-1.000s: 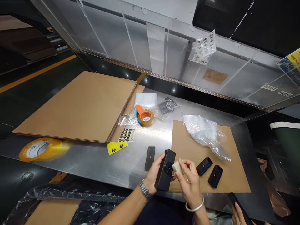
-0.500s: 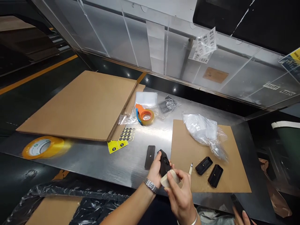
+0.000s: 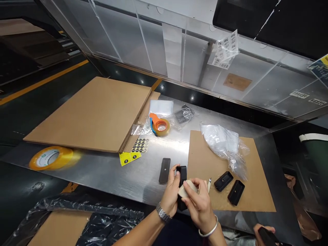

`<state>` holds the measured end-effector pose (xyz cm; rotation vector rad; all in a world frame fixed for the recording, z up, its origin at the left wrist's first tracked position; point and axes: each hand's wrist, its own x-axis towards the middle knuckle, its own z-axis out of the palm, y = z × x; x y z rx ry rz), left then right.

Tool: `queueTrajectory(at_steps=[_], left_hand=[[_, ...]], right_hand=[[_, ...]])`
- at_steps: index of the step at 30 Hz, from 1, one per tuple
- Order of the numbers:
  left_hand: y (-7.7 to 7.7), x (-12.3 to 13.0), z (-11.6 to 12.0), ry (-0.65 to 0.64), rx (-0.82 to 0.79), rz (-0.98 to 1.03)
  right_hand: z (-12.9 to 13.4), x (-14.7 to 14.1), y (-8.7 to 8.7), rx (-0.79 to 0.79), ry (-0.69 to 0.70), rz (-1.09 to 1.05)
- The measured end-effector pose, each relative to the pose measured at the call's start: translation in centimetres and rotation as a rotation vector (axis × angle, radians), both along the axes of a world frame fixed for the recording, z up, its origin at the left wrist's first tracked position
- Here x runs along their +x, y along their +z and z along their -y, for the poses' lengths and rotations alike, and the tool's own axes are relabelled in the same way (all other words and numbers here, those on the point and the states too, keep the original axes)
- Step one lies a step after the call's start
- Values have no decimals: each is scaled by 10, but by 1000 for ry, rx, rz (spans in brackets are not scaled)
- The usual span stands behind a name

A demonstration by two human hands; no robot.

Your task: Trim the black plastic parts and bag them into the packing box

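Note:
My left hand [image 3: 171,194] grips a black rectangular device [image 3: 182,174] upright over the near edge of the steel table [image 3: 102,172]. My right hand [image 3: 198,203] presses a small beige block [image 3: 186,188] against the device's front. A flat black plate [image 3: 164,170] lies just left of my hands. Two black open shells [image 3: 223,181] [image 3: 236,192] rest on a cardboard sheet [image 3: 217,167] to the right, with a small white-handled tool [image 3: 209,184] beside them.
A stack of flat cardboard [image 3: 94,116] fills the left of the table, with a yellow tape roll [image 3: 50,158], sticker sheets [image 3: 135,150], an orange tape dispenser [image 3: 160,125] and plastic bags [image 3: 222,143]. Another person's hand holding a dark object [image 3: 266,234] shows at the bottom right.
The black device has turned from facing me to edge-on and dropped lower. My right hand with the beige block moved down over its front. The small tool came into sight.

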<state>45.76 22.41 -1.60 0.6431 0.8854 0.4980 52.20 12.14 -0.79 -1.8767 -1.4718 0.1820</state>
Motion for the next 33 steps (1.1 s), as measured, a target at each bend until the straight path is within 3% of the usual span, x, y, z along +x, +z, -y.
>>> queueTrajectory(at_steps=[4,7,10,12,15,18,21,26,30,33], left_hand=[[-5,-6,8,-127,44,-24],[-23,-11,14,-284,220,-60],[-57,-8,13,-498,535,-173],[-84,1,8,-538,778,-463],[-121,19,-2,-501,859,-694],[-146,34,-7,-458,912,-824],[-155,41,-5,-416,966,-913],[-150,28,-10,-349,1085,-966],[-155,9,-36,-258,1013,-1135],[-165,-1,-57,-293,957,-1175]], right_hand=[[-14,12,-4,44,-92,-35],[-25,31,-16,44,-218,-183],[-24,54,-33,32,-436,-393],[-17,65,-44,25,-585,-453],[-6,66,-58,-27,-685,-396],[1,56,-67,-85,-693,-336],[4,48,-72,-97,-705,-312],[10,44,-75,-83,-712,-294],[10,37,-73,-35,-655,-301],[5,30,-69,-37,-567,-311]])
